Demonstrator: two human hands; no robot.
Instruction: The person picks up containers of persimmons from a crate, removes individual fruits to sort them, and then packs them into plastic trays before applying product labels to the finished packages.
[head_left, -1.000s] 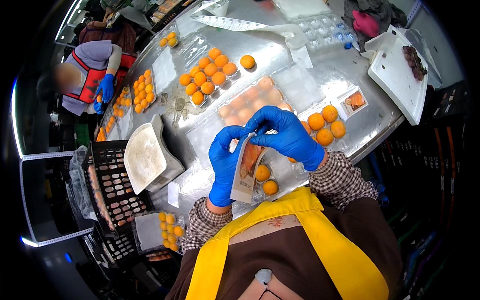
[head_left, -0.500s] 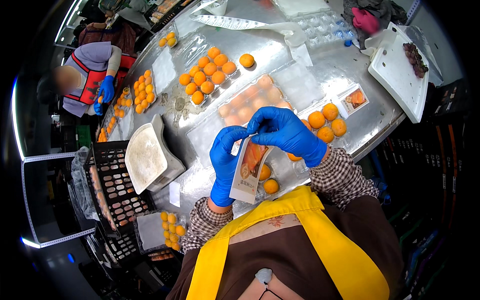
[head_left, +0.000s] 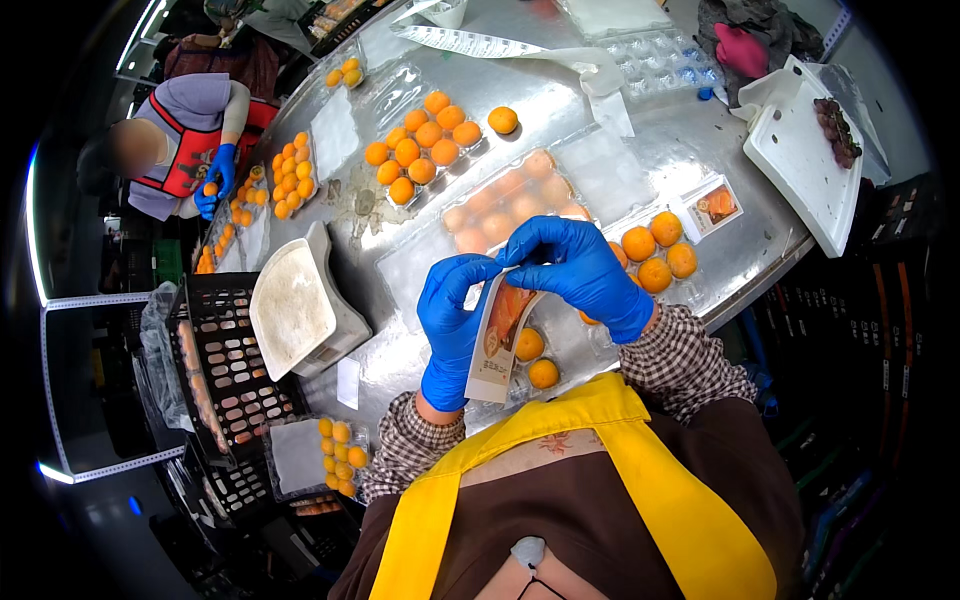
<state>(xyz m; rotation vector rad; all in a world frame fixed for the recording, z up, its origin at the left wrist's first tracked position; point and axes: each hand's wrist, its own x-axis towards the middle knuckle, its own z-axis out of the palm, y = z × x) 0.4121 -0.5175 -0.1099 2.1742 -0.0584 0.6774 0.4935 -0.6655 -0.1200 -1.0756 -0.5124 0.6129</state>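
Observation:
In front of my chest, a long printed paper label (head_left: pixel 492 350) with an orange fruit picture hangs down. My left hand (head_left: pixel 447 325), in a blue glove, pinches it at the upper end. The gloved fingertips of my right hand (head_left: pixel 582 272) meet there and pinch the same end. Beneath the label and hands lies a clear plastic tray with round orange fruits (head_left: pixel 543 374), partly hidden. More orange fruits (head_left: pixel 654 274) sit in it to the right of my right hand. Just beyond my hands is a covered tray of paler-looking orange fruits (head_left: pixel 515 203).
A similar printed label (head_left: pixel 714 206) lies at right. Farther off are an open tray of orange fruits (head_left: pixel 428 137) and one loose fruit (head_left: pixel 503 120). A white scale (head_left: pixel 300 305) and black crate (head_left: pixel 235 365) stand left. Across the table a person (head_left: pixel 190 140) handles fruit. A white foam lid (head_left: pixel 790 150) holds grapes.
The label's lower end has swung slightly, while my hands keep the same pinch. The whole view has shifted a little. The other person's hands have moved slightly.

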